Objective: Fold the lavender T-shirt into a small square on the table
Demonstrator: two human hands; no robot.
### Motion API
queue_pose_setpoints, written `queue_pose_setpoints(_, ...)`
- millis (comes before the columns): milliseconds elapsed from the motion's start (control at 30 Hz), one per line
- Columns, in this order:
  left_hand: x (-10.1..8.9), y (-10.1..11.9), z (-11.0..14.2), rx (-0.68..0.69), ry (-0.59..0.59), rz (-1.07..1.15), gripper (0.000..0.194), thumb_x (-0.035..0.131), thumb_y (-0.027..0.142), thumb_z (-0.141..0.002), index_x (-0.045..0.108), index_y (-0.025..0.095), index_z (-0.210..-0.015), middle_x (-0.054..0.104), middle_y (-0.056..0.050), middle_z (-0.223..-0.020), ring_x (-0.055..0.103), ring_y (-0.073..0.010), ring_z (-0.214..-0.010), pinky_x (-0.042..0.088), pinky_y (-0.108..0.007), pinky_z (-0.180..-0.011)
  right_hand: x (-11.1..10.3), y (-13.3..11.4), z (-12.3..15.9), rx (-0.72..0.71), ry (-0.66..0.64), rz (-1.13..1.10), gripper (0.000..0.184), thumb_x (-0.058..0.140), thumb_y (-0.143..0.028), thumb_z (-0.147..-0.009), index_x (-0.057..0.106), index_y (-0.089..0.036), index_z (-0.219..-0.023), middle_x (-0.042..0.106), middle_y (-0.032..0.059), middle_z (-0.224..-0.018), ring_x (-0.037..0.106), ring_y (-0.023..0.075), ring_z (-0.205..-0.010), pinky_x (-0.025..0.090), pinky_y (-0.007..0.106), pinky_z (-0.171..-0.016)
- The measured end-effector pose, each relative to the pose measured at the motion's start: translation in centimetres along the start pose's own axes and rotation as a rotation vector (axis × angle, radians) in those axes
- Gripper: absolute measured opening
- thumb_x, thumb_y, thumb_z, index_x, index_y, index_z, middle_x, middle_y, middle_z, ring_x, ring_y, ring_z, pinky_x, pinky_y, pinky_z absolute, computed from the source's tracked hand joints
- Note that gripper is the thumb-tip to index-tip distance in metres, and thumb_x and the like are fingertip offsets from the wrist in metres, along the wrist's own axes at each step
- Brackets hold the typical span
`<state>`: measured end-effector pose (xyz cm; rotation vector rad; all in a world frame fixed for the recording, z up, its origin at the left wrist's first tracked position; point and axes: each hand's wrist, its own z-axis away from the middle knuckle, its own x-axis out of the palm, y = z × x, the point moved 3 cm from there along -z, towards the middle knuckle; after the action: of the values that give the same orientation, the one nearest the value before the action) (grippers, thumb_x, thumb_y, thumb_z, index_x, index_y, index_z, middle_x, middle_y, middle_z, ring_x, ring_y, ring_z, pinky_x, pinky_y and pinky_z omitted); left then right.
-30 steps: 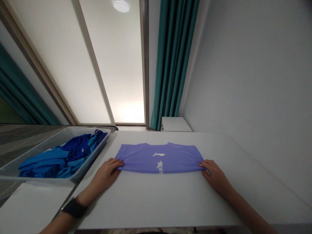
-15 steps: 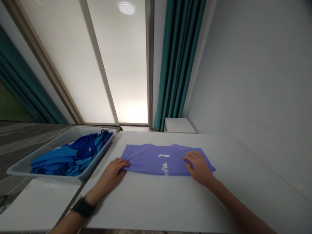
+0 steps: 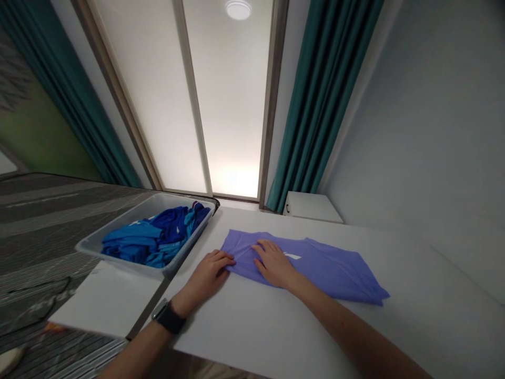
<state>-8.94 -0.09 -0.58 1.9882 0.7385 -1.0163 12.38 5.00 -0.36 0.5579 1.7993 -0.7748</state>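
Observation:
A purple T-shirt (image 3: pixel 331 271), folded to a wide strip with a white logo, lies on the white table (image 3: pixel 252 321). My left hand (image 3: pixel 211 273), with a black watch (image 3: pixel 169 316) on its wrist, has its fingers closed on the shirt's near left corner. On the left half of the shirt my right hand (image 3: pixel 276 266) rests flat, fingers stretched out, partly covering the logo. The lettering below the logo is hidden by that hand and forearm.
A translucent plastic bin (image 3: pixel 90 246) full of blue clothes (image 3: pixel 136 239) stands left of the table. Behind the table is a low white cabinet (image 3: pixel 311 207), near a teal curtain (image 3: pixel 319 116). A white wall (image 3: pixel 442 131) borders the right side.
My right hand has slid left from the shirt's right part to its left half. The left hand stays at the corner. The view has turned left, so everything appears shifted right.

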Motion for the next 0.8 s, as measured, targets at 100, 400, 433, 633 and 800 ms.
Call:
queue_pose_setpoints(100, 0.1, 0.2, 0.1, 0.002, 0.000, -0.014, 0.033, 0.052, 0.006, -0.080, 0.071, 0.022, -0.101, 0.071, -0.008, -0.105, 0.061, -0.0238, -0.101, 0.050, -0.041, -0.090, 1.3, 0.5, 0.3, 0.011, -0.023, 0.013, 0.045, 0.042, -0.030, -0.099, 0.047, -0.016, -0.142, 0.045, 0.0167, -0.149, 0.038, 0.0287, -0.138, 0.030, 0.050, -0.115)
queue_pose_setpoints(400, 0.9, 4.5, 1.7, 0.061, -0.080, -0.036, 0.033, 0.054, 0.011, -0.086, 0.067, 0.024, -0.113, 0.069, -0.008, -0.113, 0.060, -0.0247, -0.104, 0.048, -0.042, -0.092, -0.1, 3.0, 3.3, -0.153, -0.124, 0.019, 0.050, 0.037, -0.036, -0.102, 0.038, -0.024, -0.150, 0.036, 0.0090, -0.157, 0.030, 0.0252, -0.145, 0.021, 0.051, -0.119)
queue_pose_setpoints(433, 0.9, 5.2, 1.9, 0.081, -0.100, -0.025, 0.034, 0.054, 0.013, -0.088, 0.065, 0.024, -0.117, 0.068, -0.008, -0.117, 0.059, -0.0247, -0.107, 0.047, -0.043, -0.094, -0.4, 3.4, 3.9, -0.168, -0.132, 0.011, 0.050, 0.037, -0.036, -0.102, 0.037, -0.024, -0.151, 0.036, 0.0089, -0.157, 0.029, 0.0251, -0.145, 0.020, 0.051, -0.120)
queue_pose_setpoints(633, 0.2, 6.6, 2.3, 0.090, -0.159, 0.110, 0.034, 0.053, 0.022, -0.094, 0.059, 0.026, -0.127, 0.065, -0.008, -0.125, 0.058, -0.0231, -0.117, 0.043, -0.041, -0.101, -1.1, 5.1, 6.2, -0.166, -0.143, -0.007, 0.051, 0.038, -0.036, -0.102, 0.034, -0.027, -0.152, 0.033, 0.0080, -0.158, 0.027, 0.0248, -0.146, 0.018, 0.052, -0.120)
queue_pose_setpoints(800, -1.3, 4.6, 2.2, 0.003, -0.122, 0.236, 0.024, 0.046, 0.023, -0.098, 0.067, 0.024, -0.110, 0.070, -0.006, -0.112, 0.063, -0.0197, -0.107, 0.046, -0.035, -0.097, -1.0, 4.5, 5.8, -0.127, -0.110, -0.036, 0.049, 0.039, -0.036, -0.102, 0.041, -0.025, -0.149, 0.039, 0.0094, -0.155, 0.032, 0.0269, -0.144, 0.021, 0.054, -0.119)
